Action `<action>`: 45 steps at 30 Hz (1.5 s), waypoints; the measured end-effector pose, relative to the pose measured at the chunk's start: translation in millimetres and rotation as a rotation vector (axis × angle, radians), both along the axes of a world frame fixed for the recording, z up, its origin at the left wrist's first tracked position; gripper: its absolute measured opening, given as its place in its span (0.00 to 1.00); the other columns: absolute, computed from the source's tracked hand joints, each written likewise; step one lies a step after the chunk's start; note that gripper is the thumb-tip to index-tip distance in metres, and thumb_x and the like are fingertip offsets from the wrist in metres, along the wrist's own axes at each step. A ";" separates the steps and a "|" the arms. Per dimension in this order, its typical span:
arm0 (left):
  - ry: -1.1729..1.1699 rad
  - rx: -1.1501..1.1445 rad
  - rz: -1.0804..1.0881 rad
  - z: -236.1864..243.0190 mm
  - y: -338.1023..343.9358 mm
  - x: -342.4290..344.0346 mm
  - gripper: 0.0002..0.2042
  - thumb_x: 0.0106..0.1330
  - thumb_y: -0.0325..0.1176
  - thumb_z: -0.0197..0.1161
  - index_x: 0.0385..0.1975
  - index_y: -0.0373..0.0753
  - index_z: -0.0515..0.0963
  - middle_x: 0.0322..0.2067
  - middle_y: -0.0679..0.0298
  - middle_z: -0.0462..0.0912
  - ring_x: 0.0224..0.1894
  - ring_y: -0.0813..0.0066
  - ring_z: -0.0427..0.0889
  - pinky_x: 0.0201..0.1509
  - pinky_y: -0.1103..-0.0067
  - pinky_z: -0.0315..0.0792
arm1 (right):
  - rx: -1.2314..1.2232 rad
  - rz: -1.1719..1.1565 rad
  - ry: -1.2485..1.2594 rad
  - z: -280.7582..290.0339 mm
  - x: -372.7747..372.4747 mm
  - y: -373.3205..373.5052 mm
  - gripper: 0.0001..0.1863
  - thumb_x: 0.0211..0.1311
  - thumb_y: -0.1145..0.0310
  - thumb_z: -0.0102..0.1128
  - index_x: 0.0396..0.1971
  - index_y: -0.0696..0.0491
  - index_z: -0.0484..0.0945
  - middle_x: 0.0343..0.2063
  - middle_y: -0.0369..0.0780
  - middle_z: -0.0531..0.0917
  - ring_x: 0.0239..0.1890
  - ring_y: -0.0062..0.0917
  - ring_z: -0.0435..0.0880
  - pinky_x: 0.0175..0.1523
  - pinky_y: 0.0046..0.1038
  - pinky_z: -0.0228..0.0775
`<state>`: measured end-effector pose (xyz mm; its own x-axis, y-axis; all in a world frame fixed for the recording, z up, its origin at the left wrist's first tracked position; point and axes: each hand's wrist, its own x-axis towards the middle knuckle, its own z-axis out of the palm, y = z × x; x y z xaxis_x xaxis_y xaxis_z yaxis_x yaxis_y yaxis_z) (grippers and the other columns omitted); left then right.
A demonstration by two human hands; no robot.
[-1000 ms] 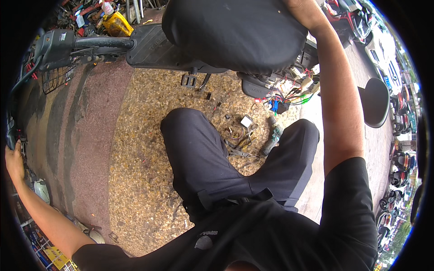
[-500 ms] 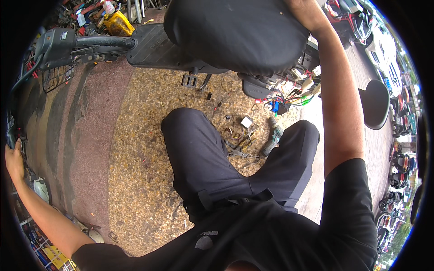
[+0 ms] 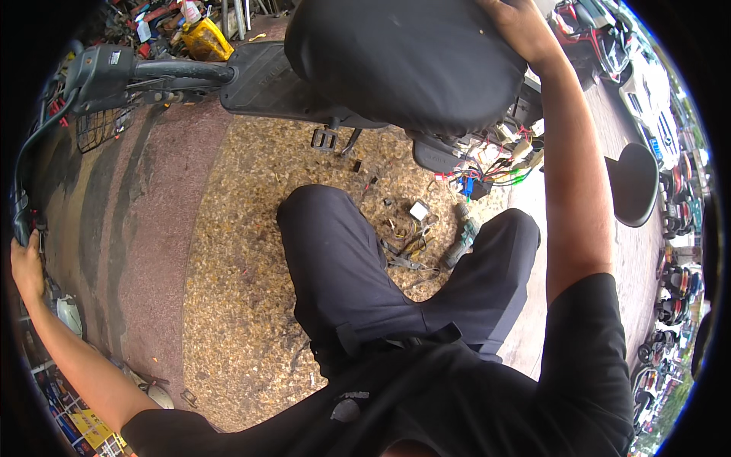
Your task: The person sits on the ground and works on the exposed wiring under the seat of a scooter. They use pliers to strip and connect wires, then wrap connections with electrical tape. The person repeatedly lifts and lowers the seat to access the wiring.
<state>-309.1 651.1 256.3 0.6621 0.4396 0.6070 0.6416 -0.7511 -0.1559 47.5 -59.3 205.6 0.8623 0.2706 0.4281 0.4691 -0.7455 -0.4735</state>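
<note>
At the far left, my left hand (image 3: 29, 268) is closed round the black handlebar grip (image 3: 20, 222) of an electric scooter. Raised to the top edge of the view, my right hand (image 3: 524, 32) grips the rear side of the black scooter seat (image 3: 407, 65); its fingertips are partly cut off. Under the seat's rear, a bundle of coloured wires and connectors (image 3: 491, 169) hangs exposed. The footboard (image 3: 263, 76) and a pedal (image 3: 324, 139) show left of and below the seat.
Between my knees, a green and grey power drill (image 3: 461, 242), a small white block (image 3: 419, 210) and loose wiring (image 3: 407, 247) lie on the pebbled ground. A yellow container (image 3: 207, 39) sits among clutter behind. At right are a dark mirror-shaped part (image 3: 636, 185), a white car (image 3: 651, 107) and parked scooters.
The scooter and the ground items appear slightly farther right and lower in the view. Both hands keep their holds on the grip and the seat.
</note>
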 end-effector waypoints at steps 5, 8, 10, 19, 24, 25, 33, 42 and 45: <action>0.031 -0.147 -0.014 1.8 -9.4 -4.3 0.28 0.64 0.48 0.59 0.53 0.28 0.73 0.45 0.45 0.82 0.49 0.50 0.80 0.56 0.69 0.69 | -0.024 0.017 -0.024 2.6 -9.1 -1.0 0.32 0.67 0.43 0.52 0.48 0.63 0.79 0.43 0.53 0.84 0.49 0.39 0.82 0.56 0.35 0.69; 0.030 -0.226 -0.018 0.1 -1.5 -7.2 0.27 0.64 0.48 0.59 0.52 0.27 0.73 0.43 0.45 0.82 0.47 0.52 0.81 0.55 0.70 0.69 | -0.023 0.002 -0.032 0.9 -6.3 -1.4 0.32 0.68 0.43 0.52 0.47 0.62 0.79 0.42 0.53 0.84 0.48 0.38 0.81 0.56 0.35 0.69; -0.046 -0.296 -0.101 -4.7 0.7 -5.2 0.26 0.64 0.47 0.60 0.51 0.28 0.74 0.41 0.47 0.82 0.45 0.53 0.81 0.53 0.69 0.70 | -0.008 -0.016 -0.016 -4.1 0.5 -6.2 0.31 0.67 0.45 0.54 0.47 0.62 0.79 0.41 0.53 0.84 0.47 0.39 0.82 0.55 0.35 0.70; -0.135 -0.095 -0.062 -5.5 -117.1 10.9 0.18 0.57 0.35 0.63 0.41 0.27 0.72 0.34 0.35 0.79 0.43 0.35 0.79 0.47 0.57 0.71 | 0.013 0.015 0.114 2.7 16.6 -4.7 0.31 0.66 0.47 0.58 0.49 0.66 0.77 0.40 0.50 0.84 0.43 0.31 0.81 0.55 0.31 0.70; -0.194 -0.264 0.037 11.9 -158.0 25.0 0.16 0.56 0.29 0.63 0.41 0.26 0.71 0.29 0.36 0.79 0.38 0.37 0.81 0.43 0.59 0.72 | 0.070 0.234 -0.018 46.9 35.5 51.2 0.29 0.63 0.56 0.64 0.53 0.66 0.73 0.47 0.57 0.80 0.48 0.40 0.82 0.54 0.34 0.73; -0.203 -0.283 0.038 14.0 -160.0 25.0 0.16 0.56 0.28 0.63 0.42 0.26 0.71 0.30 0.36 0.80 0.38 0.38 0.81 0.43 0.59 0.72 | 0.080 0.283 -0.022 56.6 40.7 67.9 0.28 0.63 0.57 0.64 0.53 0.65 0.73 0.47 0.56 0.80 0.48 0.39 0.82 0.54 0.34 0.73; -0.222 -0.373 0.061 18.5 -161.8 24.7 0.18 0.55 0.26 0.62 0.44 0.26 0.69 0.30 0.36 0.79 0.40 0.36 0.80 0.43 0.58 0.72 | -0.202 0.460 -0.437 147.3 66.0 234.7 0.22 0.58 0.61 0.65 0.48 0.60 0.79 0.44 0.51 0.84 0.45 0.41 0.84 0.54 0.35 0.75; -0.244 -0.374 0.065 14.5 -156.7 22.4 0.15 0.55 0.24 0.61 0.40 0.28 0.67 0.28 0.35 0.78 0.36 0.34 0.78 0.39 0.55 0.70 | -0.293 0.502 -0.838 229.8 89.0 409.9 0.20 0.59 0.65 0.62 0.51 0.55 0.77 0.44 0.50 0.83 0.48 0.44 0.82 0.55 0.40 0.73; -0.240 -0.354 0.090 16.1 -162.0 23.7 0.15 0.55 0.24 0.60 0.41 0.28 0.66 0.28 0.35 0.78 0.36 0.34 0.78 0.39 0.55 0.71 | -0.271 0.507 -0.906 237.9 95.3 445.1 0.22 0.59 0.64 0.62 0.53 0.53 0.77 0.44 0.49 0.84 0.49 0.44 0.82 0.56 0.40 0.72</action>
